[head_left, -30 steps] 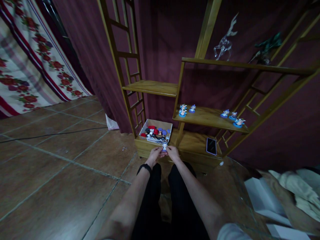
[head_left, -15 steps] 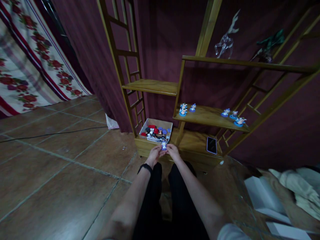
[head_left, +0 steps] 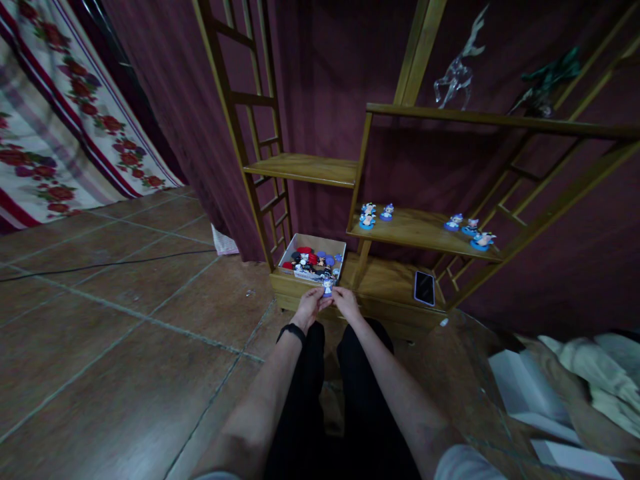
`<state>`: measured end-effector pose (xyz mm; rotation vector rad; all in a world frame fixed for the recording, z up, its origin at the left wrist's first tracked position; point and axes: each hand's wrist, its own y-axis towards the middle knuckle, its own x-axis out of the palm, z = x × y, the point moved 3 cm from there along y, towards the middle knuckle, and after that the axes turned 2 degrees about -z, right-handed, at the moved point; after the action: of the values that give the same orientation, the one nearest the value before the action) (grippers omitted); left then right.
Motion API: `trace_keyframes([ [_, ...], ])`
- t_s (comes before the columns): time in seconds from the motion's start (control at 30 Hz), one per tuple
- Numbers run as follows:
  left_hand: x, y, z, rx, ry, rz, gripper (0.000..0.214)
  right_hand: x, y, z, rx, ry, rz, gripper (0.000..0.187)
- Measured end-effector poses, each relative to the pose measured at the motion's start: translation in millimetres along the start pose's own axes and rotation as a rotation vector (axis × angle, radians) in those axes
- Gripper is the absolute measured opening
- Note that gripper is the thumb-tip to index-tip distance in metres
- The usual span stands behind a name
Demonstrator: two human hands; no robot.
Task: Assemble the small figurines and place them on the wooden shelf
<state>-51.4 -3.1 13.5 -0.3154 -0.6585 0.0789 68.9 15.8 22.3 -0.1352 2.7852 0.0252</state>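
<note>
Between my fingertips, just in front of the box, stands a small white and purple figurine (head_left: 327, 287). My left hand (head_left: 311, 304), with a dark band at the wrist, pinches its base from the left. From the right, the fingers of my right hand (head_left: 345, 302) close on the same base. Right behind it sits an open white box (head_left: 339, 249) holding a jumble of red, black and purple figurines. On the middle shelf (head_left: 413, 230), several figurines stand in two groups: blue ones (head_left: 367, 220) at the left with a purple one (head_left: 387, 212), others (head_left: 483, 241) at the right.
A phone (head_left: 425, 289) lies on the lower shelf to the right. Higher up stand a clear deer ornament (head_left: 456, 79) and a dark green ornament (head_left: 547, 80). A cable (head_left: 110, 265) crosses the tiled floor; white boxes (head_left: 530, 387) and cloth lie at right.
My view has shifted very slightly. Both hands keep their hold on the figurine in front of the box, and the shelf figurines stay where they were.
</note>
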Motion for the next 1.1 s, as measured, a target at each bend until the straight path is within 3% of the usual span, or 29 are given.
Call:
trace_keyframes([
  [0.2,-2.2,-1,0,-0.005,0.009,0.032,0.007,-1,-4,-3,-0.013,0.074,-0.031,0.025],
  [0.47,-3.4,1,-1,0.002,0.008,0.031,0.008,-2,-1,-2,-0.074,0.005,-0.019,0.025],
  [0.87,0.7,3,-1,-0.015,-0.023,0.016,0.002,9,8,11,0.052,0.221,-0.028,0.029],
  [1.1,0.9,2,0,-0.041,0.004,0.001,0.017,8,11,17,0.065,0.242,-0.010,0.027],
])
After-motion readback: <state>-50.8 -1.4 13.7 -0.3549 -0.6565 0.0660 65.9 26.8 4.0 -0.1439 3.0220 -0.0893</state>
